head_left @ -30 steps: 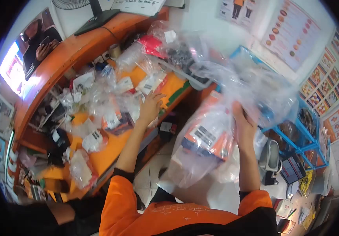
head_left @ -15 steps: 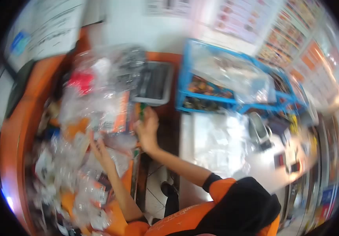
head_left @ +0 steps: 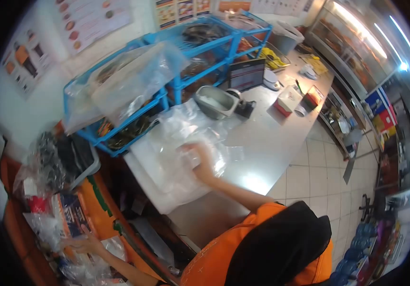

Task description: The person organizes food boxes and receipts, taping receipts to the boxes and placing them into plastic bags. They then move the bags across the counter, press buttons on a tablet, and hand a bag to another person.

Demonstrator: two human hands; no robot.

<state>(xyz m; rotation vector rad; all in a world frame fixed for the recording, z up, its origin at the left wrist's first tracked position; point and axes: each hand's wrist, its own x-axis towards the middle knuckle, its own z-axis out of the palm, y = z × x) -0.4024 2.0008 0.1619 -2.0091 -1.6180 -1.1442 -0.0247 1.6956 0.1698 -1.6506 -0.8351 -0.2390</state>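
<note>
My left hand (head_left: 87, 244) is at the lower left with its fingers spread, close over clear plastic packaging (head_left: 48, 228) and beside a dark printed packet with orange edges (head_left: 73, 214). Nothing shows in its grasp. Out over the metal counter (head_left: 243, 164), my right hand (head_left: 198, 157) is smeared by motion. It overlaps a pile of clear plastic bags (head_left: 171, 167) there, and its fingers are too blurred to read. A grey metal container (head_left: 217, 102) stands just beyond the bags.
Blue stacked crates (head_left: 114, 143) holding bags and packets line the wall. A tub of black bags (head_left: 88, 164) sits at the left on the orange counter (head_left: 101, 209). Farther along are a screen (head_left: 247, 75) and a red and white box (head_left: 288, 100). Tiled floor (head_left: 310, 176) lies at right.
The view has swung right. My right hand has left the packets on the orange counter and is now over the plastic bags on the metal counter. My left hand stays among the packaging.
</note>
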